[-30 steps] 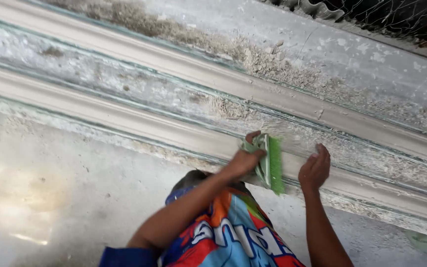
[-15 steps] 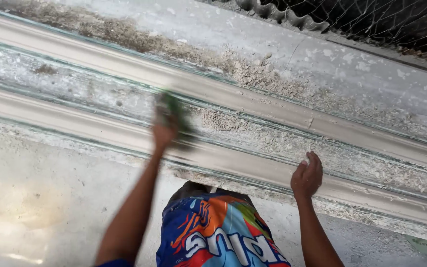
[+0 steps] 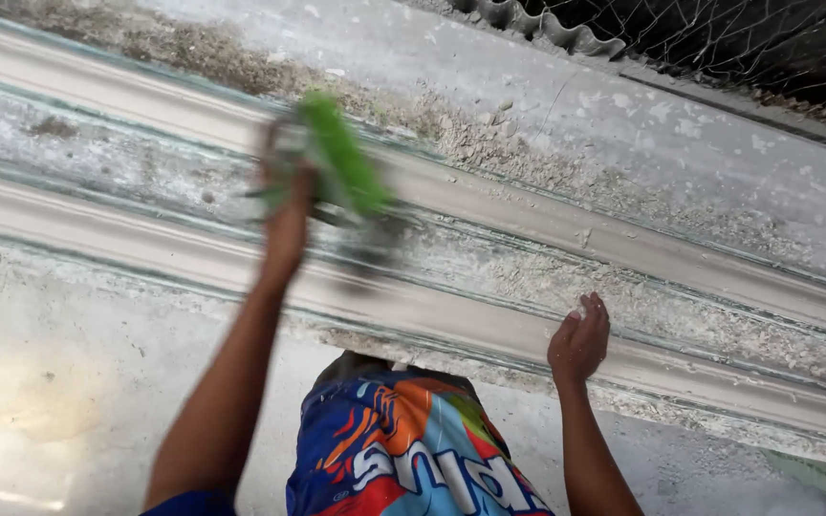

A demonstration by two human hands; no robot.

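Brush: a green hand brush [image 3: 341,162] is held up against the dusty ledge, at about 11 o'clock in the head view; it is blurred, so the bristles and handle cannot be told apart clearly.
Handling: it is judged light and stiff in the body, with softer bristles at the working end; the handle end is judged the proper place for a grip, where it is now held.
Left hand: the left hand [image 3: 284,182] is closed around the near end of the brush, fingers wrapped together; single fingers cannot be made out through the blur.
Right hand: the right hand [image 3: 580,339] is seen at about 4 o'clock from the brush, well apart from it, fingers curled and pressed on the lower moulding [image 3: 432,311]; nothing is held in it.
Ledge: a band of grey grit and dust [image 3: 489,143] lies along the ledge at 1 to 3 o'clock from the brush, thicker toward the wall.
Mouldings: two pale ridges with greenish edges run across the view from 9 o'clock down to 4 o'clock.
Mesh: wire netting [image 3: 719,38] and a corrugated edge are seen at 1 o'clock, at the top.
Clothing: bright patterned shorts [image 3: 403,459] are seen at 6 o'clock, between the arms.
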